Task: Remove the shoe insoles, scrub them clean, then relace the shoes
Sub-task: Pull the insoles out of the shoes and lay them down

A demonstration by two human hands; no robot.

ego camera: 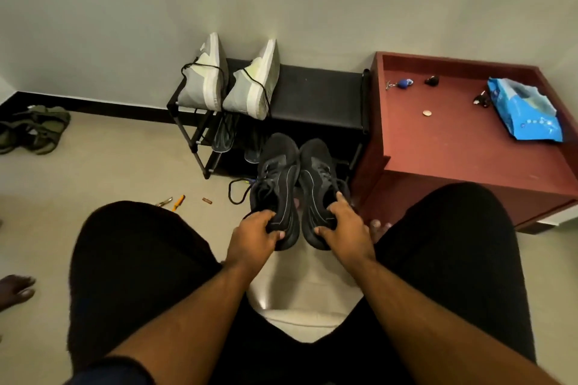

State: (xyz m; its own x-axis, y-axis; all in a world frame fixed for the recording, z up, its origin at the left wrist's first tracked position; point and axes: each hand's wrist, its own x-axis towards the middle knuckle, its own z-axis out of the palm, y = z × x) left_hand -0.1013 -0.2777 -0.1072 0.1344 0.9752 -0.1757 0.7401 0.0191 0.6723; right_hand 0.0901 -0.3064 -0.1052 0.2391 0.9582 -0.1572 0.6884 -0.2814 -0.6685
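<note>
1. My legs fill the bottom of the view and hide most of the floor under me. A bare foot is cut off at the left edge.
2. My left hand curls around the heel of the left black shoe. My right hand grips the heel of the right black shoe, with one finger pointing up along its side.
3. The two black shoes are side by side, toes pointing away from me. I cannot see inside them.
4. Small tools lie on the floor to the left. I cannot tell what they are.
5. Two grey shoes lean on the wall on top of a black shoe rack.
6. A red table on the right holds a blue bag.
</note>
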